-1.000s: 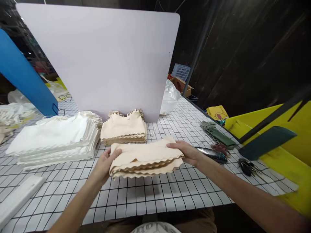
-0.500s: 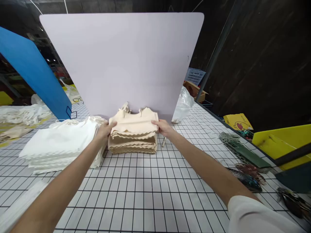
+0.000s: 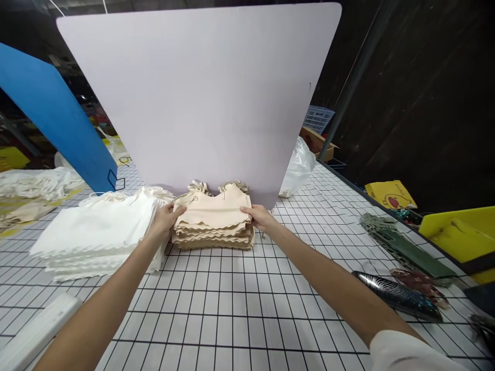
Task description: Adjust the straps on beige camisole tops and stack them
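A stack of cream folded garments (image 3: 212, 219) with scalloped edges lies on the checked table (image 3: 232, 319), just in front of a tall pale lilac board (image 3: 204, 93). My left hand (image 3: 167, 217) grips the stack's left end, thumb on top. My right hand (image 3: 258, 215) grips its right end the same way. Both arms reach forward across the table. Straps of the garments curl up at the back of the stack.
A larger pile of white folded garments (image 3: 100, 232) sits left of the cream stack. A blue board (image 3: 54, 118) leans at far left. At right lie a striped metallic object (image 3: 398, 296), a dark green tool (image 3: 402, 247), a clear plastic bag (image 3: 297, 167) and yellow bins (image 3: 456, 234).
My hands carried a folded cream bundle from the near table forward onto the cream stack by the board. They now press it down and the stack sits lower.
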Action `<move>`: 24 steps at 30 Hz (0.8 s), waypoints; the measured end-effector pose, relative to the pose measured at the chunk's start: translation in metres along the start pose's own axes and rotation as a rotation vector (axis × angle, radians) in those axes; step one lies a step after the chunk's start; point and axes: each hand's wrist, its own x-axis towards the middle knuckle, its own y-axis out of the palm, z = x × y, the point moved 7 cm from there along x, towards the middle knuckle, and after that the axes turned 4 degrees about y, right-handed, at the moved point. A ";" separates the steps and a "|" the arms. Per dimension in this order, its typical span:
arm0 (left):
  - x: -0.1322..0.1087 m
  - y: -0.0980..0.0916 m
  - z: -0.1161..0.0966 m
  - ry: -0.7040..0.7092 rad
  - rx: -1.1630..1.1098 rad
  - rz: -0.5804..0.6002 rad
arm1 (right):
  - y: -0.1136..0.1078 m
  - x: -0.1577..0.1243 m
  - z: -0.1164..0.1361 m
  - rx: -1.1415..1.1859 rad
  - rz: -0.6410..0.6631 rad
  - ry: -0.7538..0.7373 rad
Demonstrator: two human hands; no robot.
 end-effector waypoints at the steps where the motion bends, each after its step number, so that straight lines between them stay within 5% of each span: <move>1: -0.001 -0.001 -0.002 0.010 0.018 0.005 | 0.000 -0.001 0.000 -0.026 0.000 -0.012; 6: -0.006 -0.003 -0.023 0.257 0.561 -0.039 | -0.012 -0.012 0.006 -0.230 -0.063 -0.089; 10: -0.018 0.022 -0.030 0.702 0.918 0.055 | 0.001 -0.036 0.029 -0.787 -0.182 -0.570; 13: -0.014 0.034 -0.011 0.740 1.065 0.190 | 0.032 -0.050 0.013 -1.279 -0.027 -0.794; 16: -0.026 0.041 -0.012 0.869 1.080 0.090 | 0.031 -0.056 -0.001 -1.383 0.070 -0.784; 19: -0.075 0.068 -0.021 1.110 0.956 -0.066 | -0.006 -0.071 0.014 -1.188 -0.056 -0.833; 22: -0.128 0.115 -0.013 1.258 0.869 0.020 | -0.070 -0.080 0.037 -0.865 -0.269 -0.835; 24: -0.142 0.136 -0.007 1.275 0.853 0.087 | -0.120 -0.073 0.044 -0.651 -0.407 -0.703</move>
